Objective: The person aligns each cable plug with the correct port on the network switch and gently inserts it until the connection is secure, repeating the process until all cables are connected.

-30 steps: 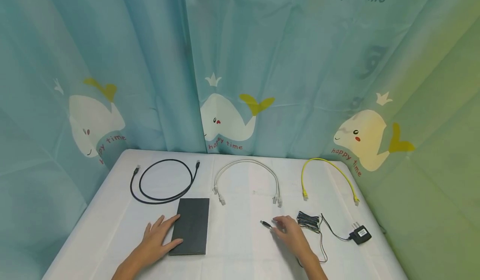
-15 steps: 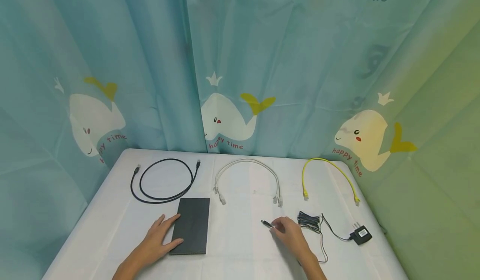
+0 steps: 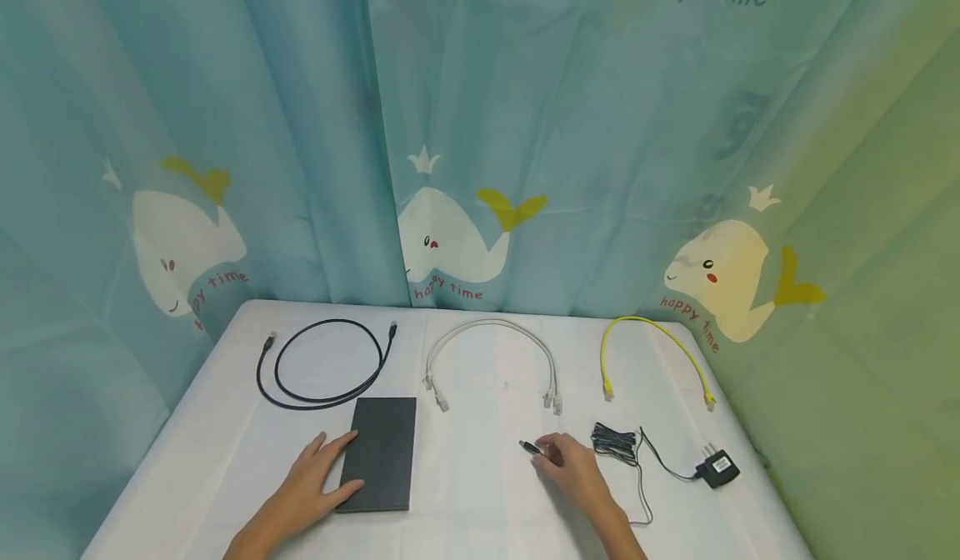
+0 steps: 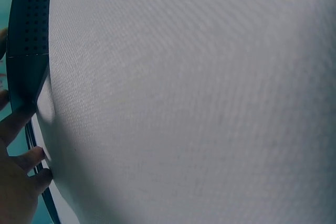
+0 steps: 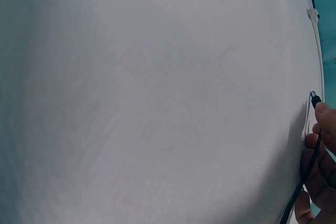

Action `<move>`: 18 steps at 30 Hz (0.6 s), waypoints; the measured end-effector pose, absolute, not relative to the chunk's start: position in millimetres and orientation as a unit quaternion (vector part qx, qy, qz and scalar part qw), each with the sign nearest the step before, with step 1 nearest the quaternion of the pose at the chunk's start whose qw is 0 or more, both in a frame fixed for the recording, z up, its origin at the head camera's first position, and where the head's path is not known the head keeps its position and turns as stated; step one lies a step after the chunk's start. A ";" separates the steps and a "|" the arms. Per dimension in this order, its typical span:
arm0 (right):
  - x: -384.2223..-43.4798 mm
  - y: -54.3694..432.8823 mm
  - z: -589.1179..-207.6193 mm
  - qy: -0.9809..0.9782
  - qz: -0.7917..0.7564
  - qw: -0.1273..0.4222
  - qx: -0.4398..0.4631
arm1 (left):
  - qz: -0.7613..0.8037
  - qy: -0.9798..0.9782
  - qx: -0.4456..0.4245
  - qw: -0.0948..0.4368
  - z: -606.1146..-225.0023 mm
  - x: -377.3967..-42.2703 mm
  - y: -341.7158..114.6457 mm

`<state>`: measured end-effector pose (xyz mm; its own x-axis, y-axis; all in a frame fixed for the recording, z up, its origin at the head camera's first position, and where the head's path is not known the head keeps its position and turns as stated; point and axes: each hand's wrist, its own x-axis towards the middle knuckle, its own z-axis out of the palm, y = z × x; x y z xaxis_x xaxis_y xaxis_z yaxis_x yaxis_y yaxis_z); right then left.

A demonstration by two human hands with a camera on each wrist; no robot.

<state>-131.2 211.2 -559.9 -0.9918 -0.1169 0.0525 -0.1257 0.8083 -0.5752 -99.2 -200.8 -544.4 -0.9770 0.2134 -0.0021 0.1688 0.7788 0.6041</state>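
A flat black box (image 3: 380,456) with a vented side lies on the white table at centre left. My left hand (image 3: 303,485) rests against its left part, thumb and index fingertip on its top and the other fingers spread beside it; in the left wrist view the fingers (image 4: 16,121) touch its dark side. To the right, my right hand (image 3: 573,468) pinches the black barrel plug (image 3: 528,447) of a power adapter cord between thumb and fingers, its tip pointing left. The right wrist view shows the plug (image 5: 315,99) past the thumb, with the cord running below the fingers.
Behind the box lies a coiled black network cable (image 3: 330,400). Two white network cables (image 3: 498,322) curve at the middle back, and a yellow one (image 3: 637,318) at the back right. The bundled cord (image 3: 615,443) leads to the adapter (image 3: 717,468) on the right. Curtains (image 3: 480,127) surround the table.
My right fingers have slid slightly left along the plug, so less of it shows. The left hand and the box stay put; the head view has shifted slightly.
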 end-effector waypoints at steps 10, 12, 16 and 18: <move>-133.8 205.6 -557.0 -0.955 0.290 0.014 0.062 | 0.316 0.942 0.108 0.013 -545.0 -99.9 -199.2; -134.4 205.2 -557.5 -0.956 0.287 0.013 0.064 | 0.314 0.943 0.106 0.011 -545.9 -99.8 -198.7; -134.9 204.6 -560.4 -0.954 0.294 0.008 0.066 | 0.310 0.945 0.106 0.006 -548.7 -99.2 -198.1; -135.0 204.1 -562.2 -0.953 0.296 0.006 0.067 | 0.309 0.945 0.108 0.004 -550.0 -99.2 -198.1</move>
<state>-135.0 204.1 -562.2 -0.9910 -0.1233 0.0511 -0.1306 0.8154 -0.5640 -99.2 -198.1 -550.0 -0.9767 0.2060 0.0598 0.2016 0.7856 0.5850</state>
